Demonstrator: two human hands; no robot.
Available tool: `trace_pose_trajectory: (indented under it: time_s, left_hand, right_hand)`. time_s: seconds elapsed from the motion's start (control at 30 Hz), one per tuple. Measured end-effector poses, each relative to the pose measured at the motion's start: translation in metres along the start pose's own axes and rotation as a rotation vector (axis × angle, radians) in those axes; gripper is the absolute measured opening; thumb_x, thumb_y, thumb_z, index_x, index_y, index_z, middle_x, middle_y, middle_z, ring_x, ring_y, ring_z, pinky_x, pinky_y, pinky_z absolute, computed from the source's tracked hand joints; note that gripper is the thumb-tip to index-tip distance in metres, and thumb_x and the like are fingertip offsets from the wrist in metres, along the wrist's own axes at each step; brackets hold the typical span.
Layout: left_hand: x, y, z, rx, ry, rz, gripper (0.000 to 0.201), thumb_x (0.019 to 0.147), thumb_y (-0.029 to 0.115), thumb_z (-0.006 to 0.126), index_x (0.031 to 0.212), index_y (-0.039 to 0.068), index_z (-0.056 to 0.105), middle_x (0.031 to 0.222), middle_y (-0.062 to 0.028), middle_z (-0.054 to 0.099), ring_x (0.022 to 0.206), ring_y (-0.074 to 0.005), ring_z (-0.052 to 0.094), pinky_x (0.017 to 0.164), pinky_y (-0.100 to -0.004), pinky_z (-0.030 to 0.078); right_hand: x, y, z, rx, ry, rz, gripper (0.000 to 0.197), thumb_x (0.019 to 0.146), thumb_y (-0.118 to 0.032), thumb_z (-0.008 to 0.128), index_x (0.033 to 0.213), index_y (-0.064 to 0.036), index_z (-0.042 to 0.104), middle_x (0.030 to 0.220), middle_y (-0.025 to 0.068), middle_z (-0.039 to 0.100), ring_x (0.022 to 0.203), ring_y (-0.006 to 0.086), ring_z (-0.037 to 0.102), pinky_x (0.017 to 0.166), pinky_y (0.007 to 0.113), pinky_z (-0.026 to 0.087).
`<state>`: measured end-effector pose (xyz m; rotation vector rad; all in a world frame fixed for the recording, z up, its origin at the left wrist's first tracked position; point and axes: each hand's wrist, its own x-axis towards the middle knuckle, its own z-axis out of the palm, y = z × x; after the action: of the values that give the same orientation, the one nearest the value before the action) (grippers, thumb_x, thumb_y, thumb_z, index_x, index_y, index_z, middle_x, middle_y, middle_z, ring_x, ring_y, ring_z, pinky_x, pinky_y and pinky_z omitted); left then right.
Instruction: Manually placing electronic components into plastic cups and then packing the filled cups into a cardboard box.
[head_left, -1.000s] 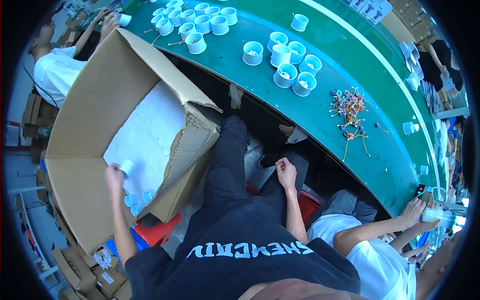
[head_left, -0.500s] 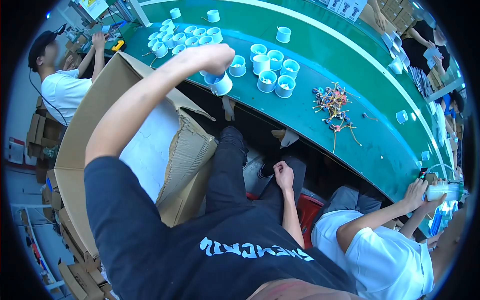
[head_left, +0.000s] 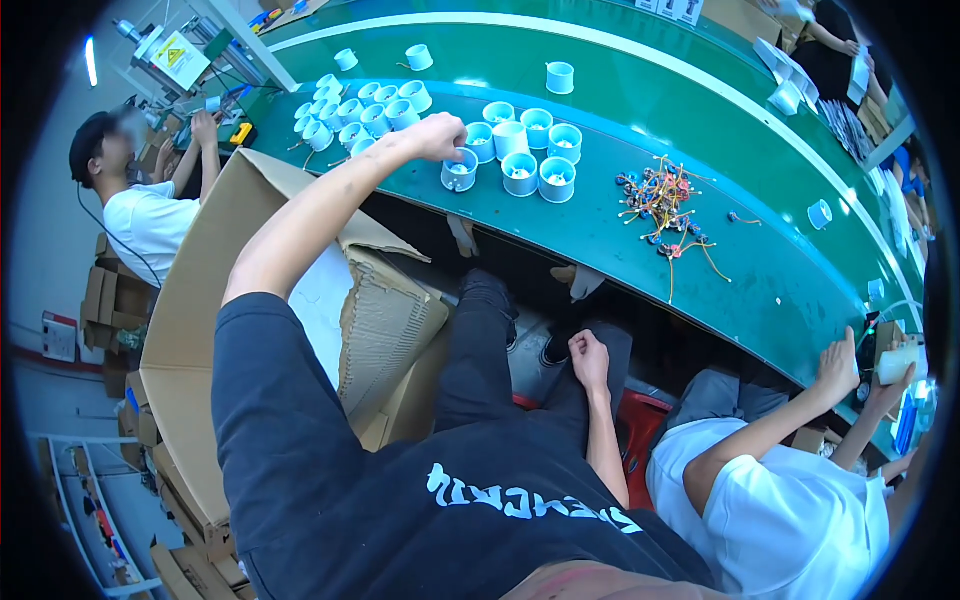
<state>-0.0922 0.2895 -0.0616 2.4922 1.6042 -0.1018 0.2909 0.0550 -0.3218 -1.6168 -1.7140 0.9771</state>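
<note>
My left hand (head_left: 440, 138) reaches over the green bench with its fingers closed on the rim of a pale round plastic cup (head_left: 459, 178). That cup stands upright near the bench's front edge, and a small part shows inside it. Just right of it stand several similar cups (head_left: 520, 176), most with small white parts inside. Left of my hand is another cluster of cups (head_left: 375, 122), some trailing thin wires. My right hand (head_left: 590, 360) rests over my thigh, fingers curled in, with nothing seen in it.
A heap of small wired parts (head_left: 660, 205) lies on the green bench (head_left: 740, 300). A large open cardboard box (head_left: 190, 350) stands at my left. One person (head_left: 135, 225) works at the far left; another (head_left: 770, 510) sits close at my right, handling a pale cylinder (head_left: 897, 364).
The cup under my left hand went from tilted over the bench edge to upright beside the right-hand cups. My right hand stays at my lap. The view has shifted slightly.
</note>
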Motion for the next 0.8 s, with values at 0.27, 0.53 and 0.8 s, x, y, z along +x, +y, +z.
trace_pose_trajectory:
  time_s: [0.27, 0.53, 0.8]
  left_hand:
    - [-0.01, 0.013, -0.036, 0.294, -0.146, -0.058, 0.044, 0.071, 0.032, 0.08, 0.098, 0.003, 0.06, 0.107, -0.0169, 0.062, 0.099, -0.0342, 0.061, 0.08, -0.0432, 0.05]
    - [-0.022, 0.03, -0.031, 0.267, -0.082, 0.011, 0.054, 0.072, 0.026, 0.08, 0.119, 0.012, 0.058, 0.13, -0.0125, 0.052, 0.111, -0.0337, 0.058, 0.088, -0.0439, 0.051]
    - [-0.066, 0.083, -0.03, 0.362, -0.175, 0.035, 0.051, 0.079, 0.018, 0.072, 0.128, 0.015, 0.056, 0.129, -0.0144, 0.051, 0.119, -0.0327, 0.051, 0.097, -0.0425, 0.047]
  right_hand:
    - [-0.005, -0.019, 0.017, 0.043, -0.011, 0.091, 0.009, 0.084, -0.007, 0.065, 0.083, 0.0011, 0.062, 0.076, 0.013, 0.064, 0.068, 0.0232, 0.063, 0.065, 0.035, 0.05]
    - [-0.035, -0.036, 0.034, -0.574, 0.353, 0.33, 0.064, 0.081, -0.039, 0.072, 0.126, -0.0002, 0.049, 0.123, 0.0256, 0.052, 0.111, 0.0413, 0.053, 0.089, 0.05, 0.045]
    - [-0.068, -0.002, 0.033, -0.551, 0.161, 0.399, 0.089, 0.081, -0.059, 0.063, 0.141, -0.0007, 0.034, 0.124, 0.0274, 0.05, 0.113, 0.043, 0.053, 0.091, 0.049, 0.046]
